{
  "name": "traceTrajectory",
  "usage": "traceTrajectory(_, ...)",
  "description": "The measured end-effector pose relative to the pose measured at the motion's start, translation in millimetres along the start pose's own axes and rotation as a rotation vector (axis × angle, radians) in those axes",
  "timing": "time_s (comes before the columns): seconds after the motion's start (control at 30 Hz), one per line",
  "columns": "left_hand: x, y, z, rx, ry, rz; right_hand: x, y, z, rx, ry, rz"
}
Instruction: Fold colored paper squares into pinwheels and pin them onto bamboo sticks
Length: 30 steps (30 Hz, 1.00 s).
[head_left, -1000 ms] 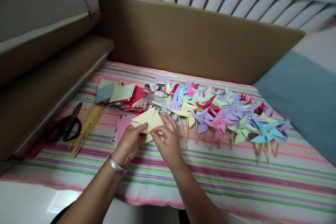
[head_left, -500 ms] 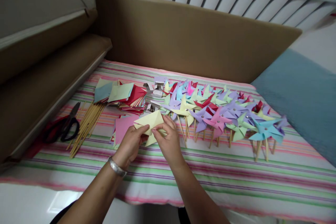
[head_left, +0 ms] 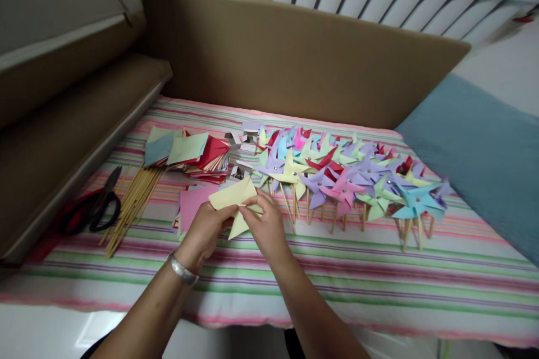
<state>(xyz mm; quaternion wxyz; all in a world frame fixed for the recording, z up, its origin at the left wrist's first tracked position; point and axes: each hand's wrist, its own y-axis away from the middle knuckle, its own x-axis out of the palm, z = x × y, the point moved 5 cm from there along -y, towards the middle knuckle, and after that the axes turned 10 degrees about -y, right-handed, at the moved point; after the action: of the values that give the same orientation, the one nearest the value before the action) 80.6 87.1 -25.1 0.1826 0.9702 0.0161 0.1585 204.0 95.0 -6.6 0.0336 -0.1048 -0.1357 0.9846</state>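
A pale yellow sheet of paper point(head_left: 231, 193), cut and partly folded toward its middle, is held between both hands above the striped cloth. My left hand point(head_left: 207, 231), with a silver bracelet at the wrist, pinches its left side between thumb and fingers. From the right, my right hand point(head_left: 266, 222) pinches a folded part close to the paper's centre, and its fingers hide some of the folds. Just left of the yellow paper lies a pink paper square point(head_left: 193, 205) on a few other sheets. Finished paper pinwheels point(head_left: 344, 189) on sticks lie to the right of my hands.
Stacks of coloured paper point(head_left: 190, 148) lie behind my hands, beside small open boxes point(head_left: 249, 142). Wooden sticks point(head_left: 133, 205) and black-handled scissors point(head_left: 97, 207) are at the left. A brown panel point(head_left: 286, 56) stands along the back, and a blue surface point(head_left: 471, 162) is at the right.
Both hands stay on the yellow paper, and its folded part has been drawn in closer to the centre under the fingertips. The whole view has shifted slightly.
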Motion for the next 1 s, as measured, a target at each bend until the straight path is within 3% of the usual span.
traceTrajectory(0.17,-0.9,0.1,-0.3,-0.037,-0.009,-0.005,-9.0,-5.9,-10.3,0.251,-0.299,-0.039)
traceTrajectory(0.27,-0.2,0.4,1.7,-0.054,-0.024,0.026,-7.1,-6.5,-16.7,0.424,-0.518,0.015)
traceTrajectory(0.37,0.0,0.5,4.2,-0.063,-0.043,0.032,-2.7,-4.2,-19.8,0.502,-0.594,0.071)
traceTrajectory(0.7,1.5,-1.5,9.0,-0.049,-0.006,0.094,0.2,-2.9,-15.2,0.480,-0.702,-0.001)
traceTrajectory(0.9,0.4,-3.3,8.8,-0.033,-0.009,0.034,7.2,0.5,-17.2,0.448,-0.732,-0.043)
traceTrajectory(1.0,-6.4,-4.4,1.3,-0.029,-0.022,-0.022,4.4,0.7,-19.9,0.437,-0.601,-0.052)
